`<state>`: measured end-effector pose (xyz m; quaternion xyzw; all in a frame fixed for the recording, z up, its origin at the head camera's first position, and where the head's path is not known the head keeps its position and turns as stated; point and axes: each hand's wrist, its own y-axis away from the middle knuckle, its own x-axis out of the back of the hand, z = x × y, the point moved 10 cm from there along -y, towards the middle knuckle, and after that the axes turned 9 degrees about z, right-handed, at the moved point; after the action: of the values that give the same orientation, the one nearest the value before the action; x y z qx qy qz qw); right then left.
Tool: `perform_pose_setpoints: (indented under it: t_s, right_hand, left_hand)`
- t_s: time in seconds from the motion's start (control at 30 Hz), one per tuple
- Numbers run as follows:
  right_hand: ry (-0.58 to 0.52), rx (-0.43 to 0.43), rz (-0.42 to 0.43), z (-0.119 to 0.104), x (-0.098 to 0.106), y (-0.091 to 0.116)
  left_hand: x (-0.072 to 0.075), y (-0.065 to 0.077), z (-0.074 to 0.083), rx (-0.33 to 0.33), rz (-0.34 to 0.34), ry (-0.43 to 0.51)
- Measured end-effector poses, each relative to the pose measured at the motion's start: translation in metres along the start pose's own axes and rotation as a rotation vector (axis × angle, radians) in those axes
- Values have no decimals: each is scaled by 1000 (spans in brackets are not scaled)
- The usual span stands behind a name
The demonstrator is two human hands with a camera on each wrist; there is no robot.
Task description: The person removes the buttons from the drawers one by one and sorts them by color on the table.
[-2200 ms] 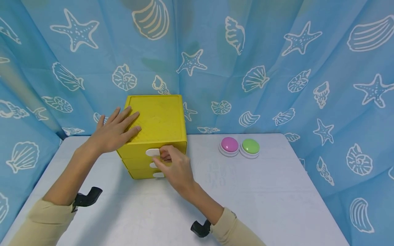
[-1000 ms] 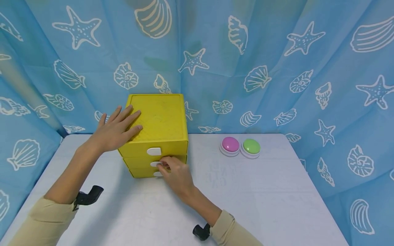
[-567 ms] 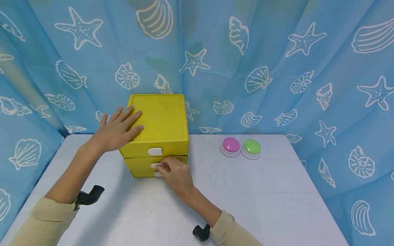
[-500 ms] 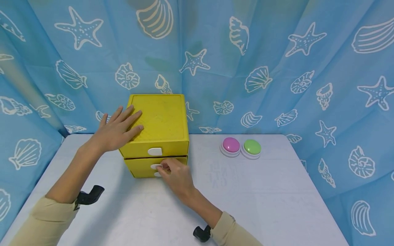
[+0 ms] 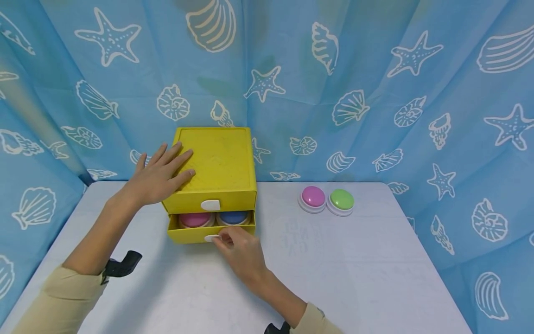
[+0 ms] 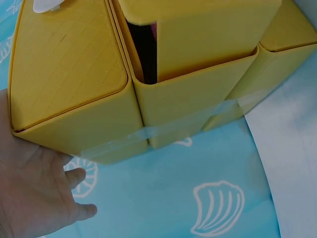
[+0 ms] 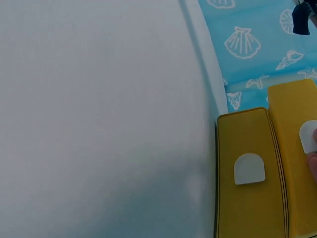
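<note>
A yellow three-drawer cabinet (image 5: pixel 219 160) stands at the back left of the table. My left hand (image 5: pixel 156 183) rests on the left side of its top with fingers spread. My right hand (image 5: pixel 244 257) pinches the white handle (image 5: pixel 210 238) of the middle drawer (image 5: pixel 183 235), which is pulled partly out. Inside that drawer sit a pink push button (image 5: pixel 195 219) and a blue push button (image 5: pixel 233 217). The left wrist view shows the drawer front (image 6: pixel 208 39) standing out beyond its neighbours. Only fingertips (image 7: pixel 313 161) of my right hand appear in the right wrist view, at the handle.
Right of the cabinet, a pink push button (image 5: pixel 313 196) and a green push button (image 5: pixel 342 199) stand side by side on the white table (image 5: pixel 354 269). A blue shell-print curtain (image 5: pixel 292 93) hangs behind the table.
My right hand has shifted from the top drawer's handle down to the middle one and drawn that drawer toward me, exposing the two buttons inside. My left hand has stayed on the cabinet.
</note>
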<state>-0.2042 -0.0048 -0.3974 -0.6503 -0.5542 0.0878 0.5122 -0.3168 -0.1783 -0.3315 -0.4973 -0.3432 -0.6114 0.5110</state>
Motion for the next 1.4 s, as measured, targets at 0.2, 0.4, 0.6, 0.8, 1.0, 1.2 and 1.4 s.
perform_pose_setpoints:
  t_s: [0.2,0.4,0.6,0.8,1.0,1.2,1.4]
  right_hand:
    - [-23,-15,21,-6,8,8]
    - [-15,-34,9,-14,13,18]
    - [-24,-3,38,-27,22,28]
    - [-17,34,45,-39,29,37]
    - [-2,47,26,-47,33,47]
    - [30,155,73,-56,38,56]
    - [13,209,109,-59,40,63]
  left_hand:
    - [1,1,3,0,0,7]
    - [1,1,3,-4,1,19]
    - [1,1,3,-10,-3,29]
    - [1,1,2,-15,-3,40]
    - [1,1,2,-17,0,47]
    - [0,1,1,-18,-1,41]
    - [1,1,3,-19,3,40]
